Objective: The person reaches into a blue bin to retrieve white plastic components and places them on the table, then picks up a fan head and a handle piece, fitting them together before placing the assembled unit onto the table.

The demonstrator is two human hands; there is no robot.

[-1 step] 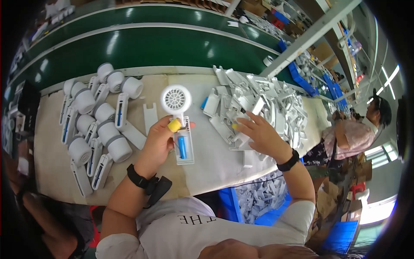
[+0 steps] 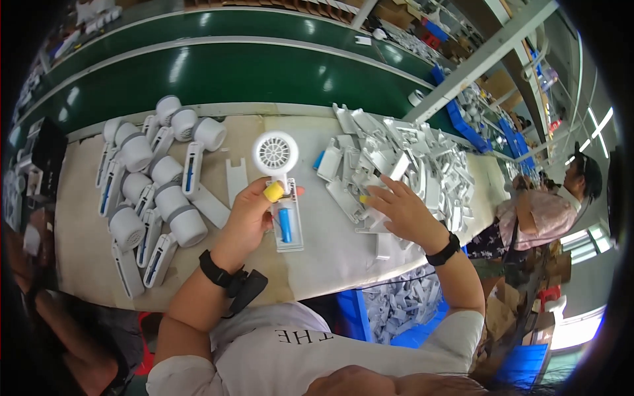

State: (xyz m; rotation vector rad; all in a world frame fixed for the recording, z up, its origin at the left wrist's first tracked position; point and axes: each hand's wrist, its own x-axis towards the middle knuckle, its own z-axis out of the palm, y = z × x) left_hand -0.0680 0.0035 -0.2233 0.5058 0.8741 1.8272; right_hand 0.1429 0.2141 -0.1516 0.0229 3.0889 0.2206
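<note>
My left hand [image 2: 247, 214] is closed around a white handheld fan [image 2: 275, 153], a yellow cover on its thumb. The fan's round grille faces up, and its handle lies open, showing a blue cylindrical battery [image 2: 284, 225] inside. Over the near-left side of a heap of loose white plastic handle shells [image 2: 380, 148] is my right hand [image 2: 406, 211]. Its fingers are spread, with a yellow cover at one fingertip and nothing seen gripped. Left of the held fan stands a group of white fans [image 2: 168, 171] with grey-banded round heads.
A flat white shell [image 2: 236, 178] lies beside my left hand on the table [image 2: 86, 251]. Beyond runs a green conveyor belt [image 2: 224, 72]. Below the table's near edge is a blue bin [image 2: 353, 313] of white parts. Another person [image 2: 545, 204] is at the right.
The whole view has shifted slightly, so the scene sits a little farther right. Both hands keep nearly the same places, the left still holding the fan.
</note>
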